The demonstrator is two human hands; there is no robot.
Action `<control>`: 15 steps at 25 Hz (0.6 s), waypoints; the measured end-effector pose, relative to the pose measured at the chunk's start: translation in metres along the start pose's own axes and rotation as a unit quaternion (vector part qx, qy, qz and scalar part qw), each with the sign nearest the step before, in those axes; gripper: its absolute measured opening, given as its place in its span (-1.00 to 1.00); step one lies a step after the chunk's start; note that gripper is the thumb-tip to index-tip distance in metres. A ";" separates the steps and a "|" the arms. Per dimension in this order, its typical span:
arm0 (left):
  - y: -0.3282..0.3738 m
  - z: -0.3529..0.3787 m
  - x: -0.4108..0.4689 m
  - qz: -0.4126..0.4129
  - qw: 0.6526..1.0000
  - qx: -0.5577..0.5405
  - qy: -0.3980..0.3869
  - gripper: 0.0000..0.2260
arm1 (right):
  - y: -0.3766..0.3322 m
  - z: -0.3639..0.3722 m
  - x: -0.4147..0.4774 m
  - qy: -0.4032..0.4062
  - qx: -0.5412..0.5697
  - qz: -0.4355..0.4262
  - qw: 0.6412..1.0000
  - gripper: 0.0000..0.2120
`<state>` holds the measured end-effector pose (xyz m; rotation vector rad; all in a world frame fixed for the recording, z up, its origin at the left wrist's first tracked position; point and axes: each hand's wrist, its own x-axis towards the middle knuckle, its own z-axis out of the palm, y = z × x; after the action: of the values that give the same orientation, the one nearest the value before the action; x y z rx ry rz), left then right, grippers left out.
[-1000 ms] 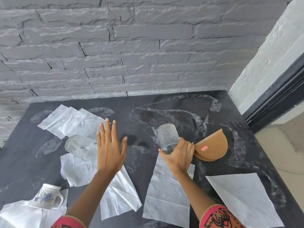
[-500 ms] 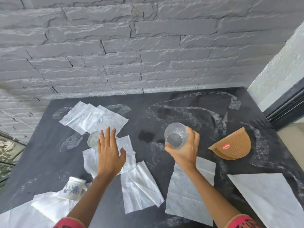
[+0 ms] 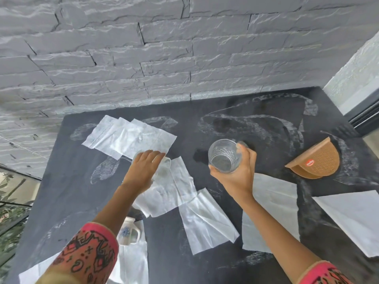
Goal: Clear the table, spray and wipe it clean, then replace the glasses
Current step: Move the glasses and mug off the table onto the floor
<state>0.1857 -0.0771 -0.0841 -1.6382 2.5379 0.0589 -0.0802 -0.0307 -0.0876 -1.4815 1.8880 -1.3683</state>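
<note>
Glasses — two, clear, patterned walls. First glass: raised above dark worktop, mouth toward camera, right hand curled round its side. Second glass: lying on white paper sheet, left hand palm-down over it, fingers together; grip cannot be told. Floral mug — one. Brown half-round piece — one.

right hand grips glass above table | left hand over second glass on napkin, grip unclear | mug near left sleeve
</note>
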 end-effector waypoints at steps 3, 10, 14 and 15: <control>-0.001 0.003 0.000 -0.006 1.000 -0.002 0.018 -0.24 | -0.006 0.007 -0.009 0.011 -0.022 -0.002 1.000 -0.11; 0.011 -0.029 -0.047 -0.227 0.925 -0.276 0.125 -0.20 | -0.041 0.008 -0.028 -0.004 -0.002 -0.025 1.000 -0.13; 0.032 -0.048 -0.097 -0.337 0.832 -0.382 0.221 -0.20 | -0.070 0.009 -0.045 -0.044 0.053 -0.053 0.996 -0.16; 0.037 -0.053 -0.110 -0.363 0.809 -0.397 0.238 -0.22 | -0.076 0.009 -0.048 -0.061 0.065 -0.063 0.994 -0.16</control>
<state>0.1924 0.0322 -0.0196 -3.1988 2.0271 0.8204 -0.0154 0.0102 -0.0397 -1.6036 1.6235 -1.3924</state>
